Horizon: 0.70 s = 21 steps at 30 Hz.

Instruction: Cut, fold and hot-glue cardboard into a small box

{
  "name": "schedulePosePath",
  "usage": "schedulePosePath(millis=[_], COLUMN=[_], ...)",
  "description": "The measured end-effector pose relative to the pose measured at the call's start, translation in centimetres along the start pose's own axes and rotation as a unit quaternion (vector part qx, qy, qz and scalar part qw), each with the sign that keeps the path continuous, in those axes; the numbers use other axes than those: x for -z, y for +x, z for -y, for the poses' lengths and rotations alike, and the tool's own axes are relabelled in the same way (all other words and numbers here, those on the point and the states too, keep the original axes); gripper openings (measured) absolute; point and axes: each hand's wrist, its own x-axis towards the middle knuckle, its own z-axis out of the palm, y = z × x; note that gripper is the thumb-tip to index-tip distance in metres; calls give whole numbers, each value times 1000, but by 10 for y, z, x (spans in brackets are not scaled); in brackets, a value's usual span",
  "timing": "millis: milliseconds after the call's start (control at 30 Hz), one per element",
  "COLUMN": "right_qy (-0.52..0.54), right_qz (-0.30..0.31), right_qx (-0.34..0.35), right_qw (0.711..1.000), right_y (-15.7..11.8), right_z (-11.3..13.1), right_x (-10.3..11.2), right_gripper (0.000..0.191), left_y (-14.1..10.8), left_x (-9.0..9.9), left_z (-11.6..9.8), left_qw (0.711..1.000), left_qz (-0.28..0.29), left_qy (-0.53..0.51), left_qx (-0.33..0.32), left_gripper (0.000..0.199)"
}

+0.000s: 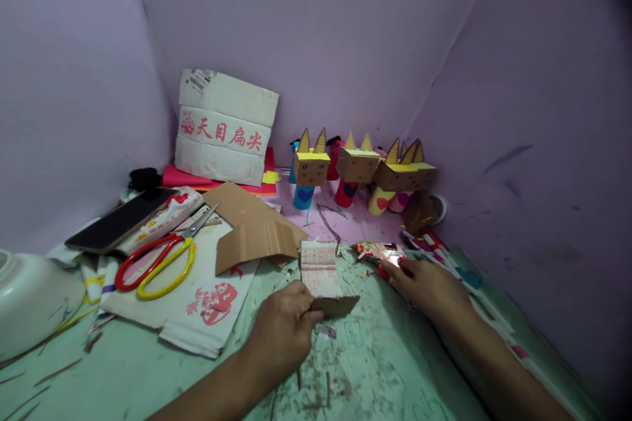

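Observation:
My left hand pinches a small folded piece of cardboard, white with faint red print on its raised panel and brown along the lower flap. To the right, my right hand has its fingers closed on a shiny red and multicoloured packet lying on the table; its fingertips are partly hidden. Left of my left hand lies a bent brown cardboard piece. Beyond it, scissors with red and yellow handles rest on a flattened white cardboard sheet with red print.
Several cardboard-headed, horned tube figures stand along the back. A white printed cardboard panel leans on the wall. A phone and a white bowl sit at left; markers line the right wall. Scraps litter the green table.

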Motion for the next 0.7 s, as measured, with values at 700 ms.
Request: schedulePosePath(millis=[700], right_qy=[-28], right_qz=[206], right_qx=[520], right_qw=[829], right_y=[35], right_z=[200], right_x=[-3], right_gripper=[88], left_y=[0], left_x=[2], left_z=[2], left_qw=[999], left_qz=[19], left_qy=[-42], left_qx=[8], left_gripper=[21])
